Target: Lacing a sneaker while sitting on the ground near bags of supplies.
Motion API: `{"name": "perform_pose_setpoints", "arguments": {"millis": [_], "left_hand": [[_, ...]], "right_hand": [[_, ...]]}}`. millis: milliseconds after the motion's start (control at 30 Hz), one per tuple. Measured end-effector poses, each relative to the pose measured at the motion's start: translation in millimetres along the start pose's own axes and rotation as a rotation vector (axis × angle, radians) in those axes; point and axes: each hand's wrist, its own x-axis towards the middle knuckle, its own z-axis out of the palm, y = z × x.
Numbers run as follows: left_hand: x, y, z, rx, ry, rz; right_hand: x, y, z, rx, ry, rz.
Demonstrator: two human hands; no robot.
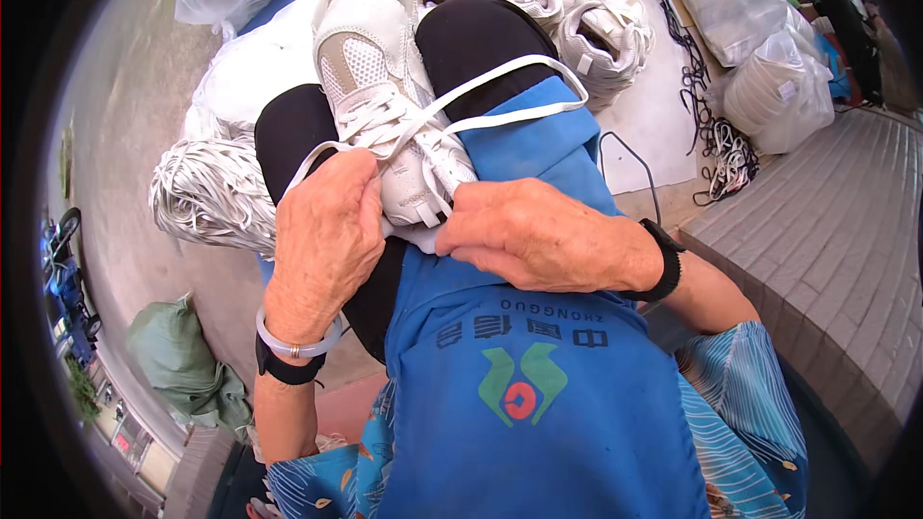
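A white and beige sneaker (370, 58) with mesh panels lies between my thighs, toe pointing away. Its white shoelace (524, 119) criss-crosses the upper and forms a wide loose loop over my right thigh. My left hand (329, 216) is closed at the near left edge of the shoe's opening, and a lace strand runs up beside its knuckles. Opposite it, my right hand (538, 234) pinches the near right edge by the tongue. Both sets of fingertips are partly hidden, so whether lace is also caught in them I cannot tell.
A thick bundle of white laces (212, 194) hangs left of my leg. More laced sneakers (601, 43) stand ahead on a white sheet (635, 149). Dark laces (707, 125) and clear plastic bags (777, 91) lie to the right. A green sack (183, 356) sits lower left.
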Motion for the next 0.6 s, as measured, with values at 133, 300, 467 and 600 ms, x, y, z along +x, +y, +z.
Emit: {"name": "perform_pose_setpoints", "arguments": {"millis": [133, 300, 467, 600], "left_hand": [[2, -1, -3, 0.001, -0.035, -0.014], [3, -2, -5, -0.035, -0.11, -0.051], [3, -2, -5, -0.035, -0.094, -0.03], [8, 3, -5, 0.078, -0.085, 0.003]], "right_hand": [[0, 3, 1, -0.03, 0.071, 0.0], [0, 5, 0, -0.062, 0.144, -0.039], [5, 7, 2, -0.132, 0.263, -0.009], [23, 4, -8, -0.348, 0.303, -0.011]]}}
